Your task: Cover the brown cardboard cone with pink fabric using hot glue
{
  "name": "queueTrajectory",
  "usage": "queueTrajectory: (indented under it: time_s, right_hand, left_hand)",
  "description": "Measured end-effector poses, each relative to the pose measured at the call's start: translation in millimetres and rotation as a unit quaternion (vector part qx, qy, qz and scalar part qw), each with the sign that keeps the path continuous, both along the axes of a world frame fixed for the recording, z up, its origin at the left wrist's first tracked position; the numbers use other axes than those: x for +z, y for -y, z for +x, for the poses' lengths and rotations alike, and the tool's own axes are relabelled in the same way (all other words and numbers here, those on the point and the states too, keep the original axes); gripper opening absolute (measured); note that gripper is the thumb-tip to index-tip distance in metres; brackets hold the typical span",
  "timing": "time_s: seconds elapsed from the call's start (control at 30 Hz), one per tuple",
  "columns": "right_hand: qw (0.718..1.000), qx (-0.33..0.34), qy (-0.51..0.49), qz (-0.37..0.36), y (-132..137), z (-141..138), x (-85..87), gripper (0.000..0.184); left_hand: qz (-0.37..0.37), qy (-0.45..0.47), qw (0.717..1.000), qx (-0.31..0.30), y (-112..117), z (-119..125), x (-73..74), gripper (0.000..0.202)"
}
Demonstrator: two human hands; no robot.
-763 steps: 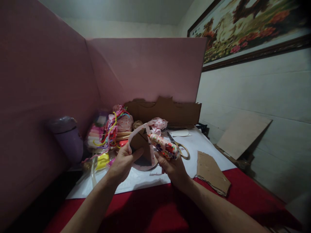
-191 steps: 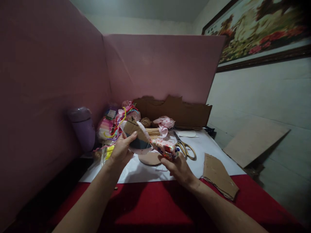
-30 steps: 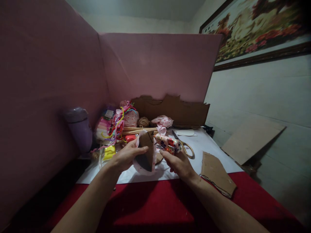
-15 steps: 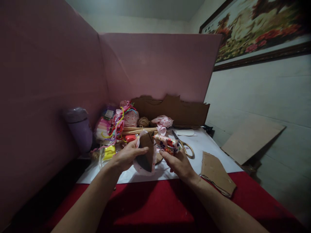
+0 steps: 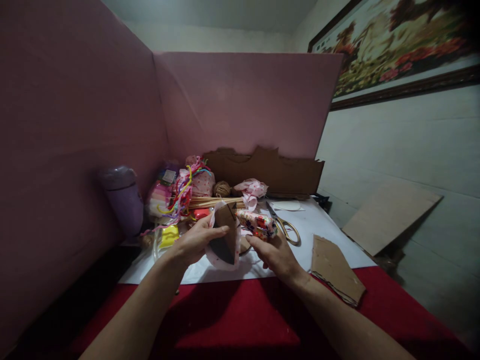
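My left hand (image 5: 198, 241) grips a curved piece of cardboard (image 5: 225, 235), thumb on its brown face and fingers behind. Pale, pink-dotted fabric (image 5: 221, 264) sticks out around the cardboard's edge. In my right hand (image 5: 276, 250) is a glue gun (image 5: 258, 223) with a bright flower pattern, held level. Its nozzle points left and meets the upper right edge of the cardboard; whether it touches I cannot tell. Gold-handled scissors (image 5: 288, 232) lie just beyond my right hand. A round brown piece (image 5: 244, 245) shows partly between my hands.
Thin wooden sticks (image 5: 202, 202), a twine ball (image 5: 222, 189), pink fabric (image 5: 252, 188) and colourful pipe cleaners (image 5: 183, 185) lie behind. A purple bottle (image 5: 123, 202) stands left, near a yellow packet (image 5: 168, 236). Cut cardboard (image 5: 335, 270) lies right; a torn cardboard strip (image 5: 262, 172) stands at the back.
The glue gun's nozzle has shifted very slightly left and down along the cardboard's edge. Both hands keep their holds, almost still.
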State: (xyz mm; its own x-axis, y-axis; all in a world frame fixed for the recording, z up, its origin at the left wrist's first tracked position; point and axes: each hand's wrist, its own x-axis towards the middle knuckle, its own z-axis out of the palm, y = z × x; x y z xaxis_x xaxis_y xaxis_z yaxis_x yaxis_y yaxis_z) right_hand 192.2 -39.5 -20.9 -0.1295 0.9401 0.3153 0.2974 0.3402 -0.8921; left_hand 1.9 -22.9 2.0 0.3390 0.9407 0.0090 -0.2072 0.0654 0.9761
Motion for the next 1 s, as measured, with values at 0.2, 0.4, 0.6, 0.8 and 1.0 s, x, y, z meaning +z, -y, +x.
queueTrajectory:
  time_s: [0.2,0.4,0.6,0.8,1.0]
  right_hand:
    - [1.000,-0.007,-0.003,-0.009,-1.1,0.2,-2.1,0.032]
    - [1.000,-0.019,0.005,-0.002,0.7,0.9,2.3,0.029]
    - [1.000,-0.026,0.010,0.007,-0.8,1.9,1.1,0.027]
    - [1.000,0.015,-0.008,-0.006,0.4,-0.4,0.3,0.025]
    - [1.000,-0.007,-0.015,-0.021,1.7,-0.6,1.0,0.029]
  left_hand:
    - [-0.002,0.002,1.000,-0.006,-0.2,-0.6,-1.4,0.032]
    - [-0.015,-0.006,1.000,-0.020,1.0,0.3,-0.8,0.029]
    - [-0.030,-0.004,0.999,-0.022,4.8,2.5,3.7,0.032]
    - [-0.036,0.018,0.999,-0.009,2.3,-0.3,4.4,0.033]
    - [-0.042,0.023,0.999,0.000,0.6,-1.7,3.1,0.030]
